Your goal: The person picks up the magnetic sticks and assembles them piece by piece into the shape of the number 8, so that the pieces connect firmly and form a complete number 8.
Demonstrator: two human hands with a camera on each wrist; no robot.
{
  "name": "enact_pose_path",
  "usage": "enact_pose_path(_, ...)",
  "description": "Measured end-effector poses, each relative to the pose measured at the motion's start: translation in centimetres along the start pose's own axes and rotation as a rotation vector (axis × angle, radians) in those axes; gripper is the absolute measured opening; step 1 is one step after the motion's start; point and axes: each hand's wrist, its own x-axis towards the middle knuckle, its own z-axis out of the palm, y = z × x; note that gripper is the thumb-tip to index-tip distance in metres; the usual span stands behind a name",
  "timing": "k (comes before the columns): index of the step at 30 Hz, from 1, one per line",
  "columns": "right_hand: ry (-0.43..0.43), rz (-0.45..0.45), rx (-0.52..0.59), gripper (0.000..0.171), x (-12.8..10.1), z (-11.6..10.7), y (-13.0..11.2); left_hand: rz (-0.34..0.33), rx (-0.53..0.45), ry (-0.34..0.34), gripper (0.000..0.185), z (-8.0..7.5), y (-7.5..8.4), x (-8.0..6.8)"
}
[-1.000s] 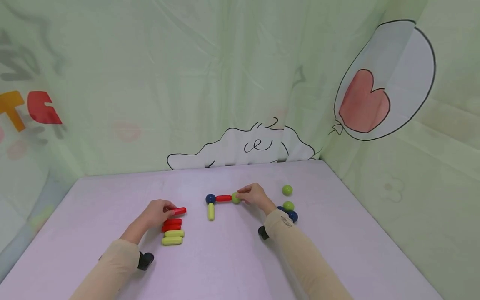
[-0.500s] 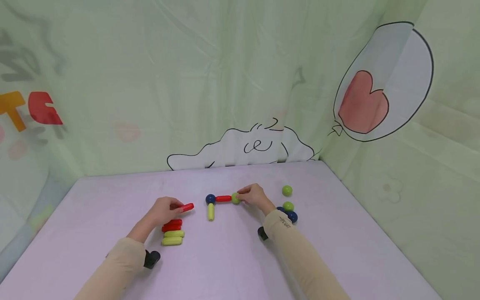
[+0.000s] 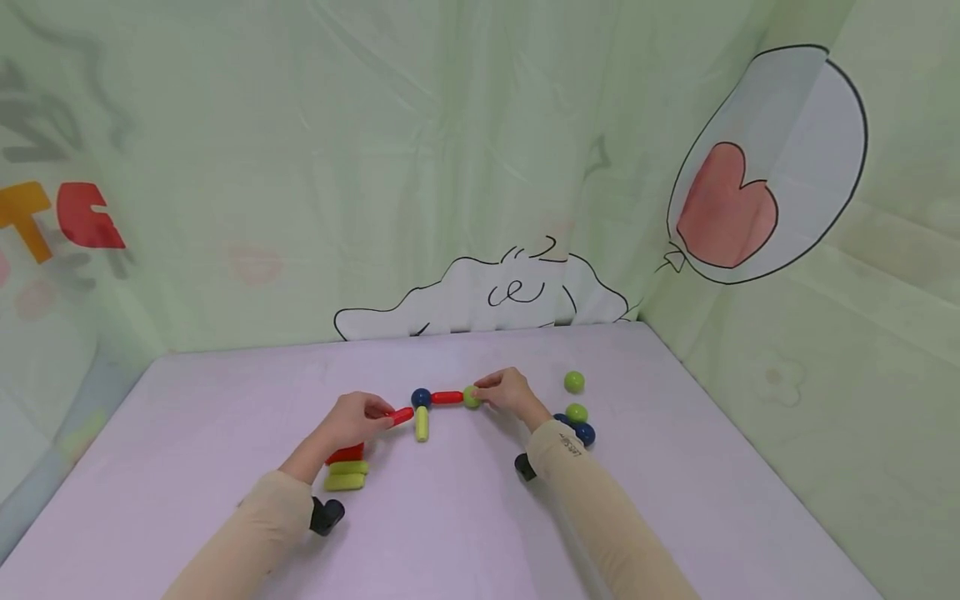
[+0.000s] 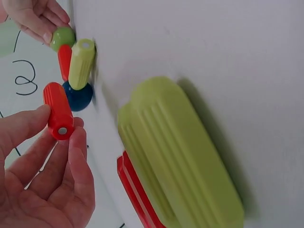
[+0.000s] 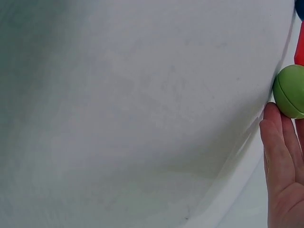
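In the head view my left hand (image 3: 352, 419) pinches a red magnetic rod (image 3: 402, 415) between thumb and fingers, left of a joined piece. A pale metal disc shows on the rod's end in the left wrist view. The joined piece has a dark blue ball (image 3: 422, 397) at its corner, a yellow-green rod (image 3: 422, 425) pointing toward me, and a second red rod (image 3: 447, 397) running right to a green ball (image 3: 469, 397). My right hand (image 3: 513, 393) holds that green ball with thumb and fingertips. The held red rod is apart from the blue ball in the head view.
Under my left forearm side lie red rods (image 3: 346, 453) and two yellow-green rods (image 3: 345, 482) in a row. Beyond my right wrist are a loose green ball (image 3: 574, 382), another green ball (image 3: 577, 412) and dark blue balls (image 3: 585, 433), partly hidden by the sleeve.
My left hand has carried the red rod rightward from above the row of rods to close beside the joined piece. My right hand stays at the green ball.
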Motion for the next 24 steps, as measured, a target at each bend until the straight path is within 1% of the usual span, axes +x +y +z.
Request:
enact_pose_path(7,-0.006,0.007,0.009,0.023,0.0,0.0,0.0,0.017,-0.008,0.009,0.021,1.0,1.0,0.3)
enact_pose_path(11,-0.009,0.005,0.012,0.023,0.1,0.0,0.0,0.017,-0.031,0.019,0.022,1.7,1.7,0.6)
enact_pose_path(16,-0.013,0.003,0.003,0.023,0.2,0.1,0.1,-0.02,-0.092,0.025,0.023,2.8,2.7,0.7)
enact_pose_path(21,-0.017,0.006,0.001,0.023,0.3,0.0,0.2,-0.046,-0.125,0.032,0.024,4.2,3.6,1.0)
enact_pose_path(24,-0.017,0.008,0.003,0.023,0.3,0.0,0.2,-0.056,-0.13,0.049,0.025,5.0,4.2,1.0)
